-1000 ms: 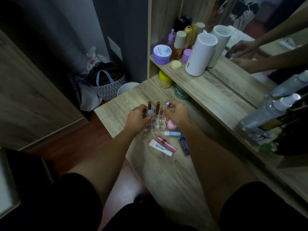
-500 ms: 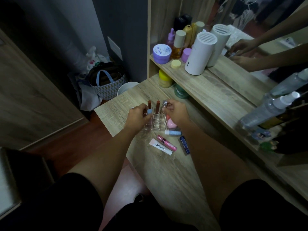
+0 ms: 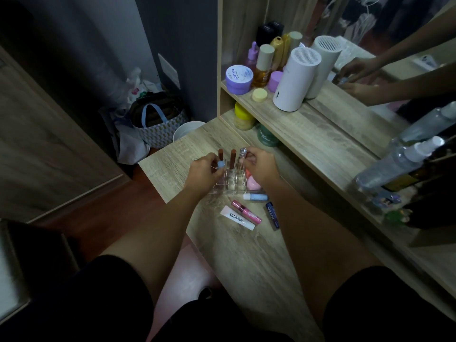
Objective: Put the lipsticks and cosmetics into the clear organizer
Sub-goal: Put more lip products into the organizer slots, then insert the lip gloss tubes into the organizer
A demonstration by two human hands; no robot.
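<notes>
The clear organizer (image 3: 232, 185) sits on the wooden table (image 3: 246, 255). Two brown lipsticks (image 3: 232, 157) stand upright in its back slots. My left hand (image 3: 203, 175) is at its left side, fingers pinched on a light blue capped item (image 3: 220, 165). My right hand (image 3: 259, 166) grips a silver-topped tube (image 3: 243, 154) at the back right slot. A pink round cosmetic (image 3: 254, 185) lies beside the organizer, partly under my right hand. Loose in front lie a white and blue tube (image 3: 255, 196), a pink lip gloss (image 3: 246, 214), a white tube (image 3: 237, 217) and a dark blue stick (image 3: 272, 215).
A shelf (image 3: 308, 124) above the table's far side carries jars, bottles and a white cylinder (image 3: 294, 80). A mirror (image 3: 394, 45) reflects my hands. Spray bottles (image 3: 399, 164) stand at the right. Bags (image 3: 158, 122) and a white bin (image 3: 187, 130) sit on the floor at left.
Both hands stay at the organizer. The silver-topped tube in my right hand has shifted slightly toward the back right slot; nothing else has moved.
</notes>
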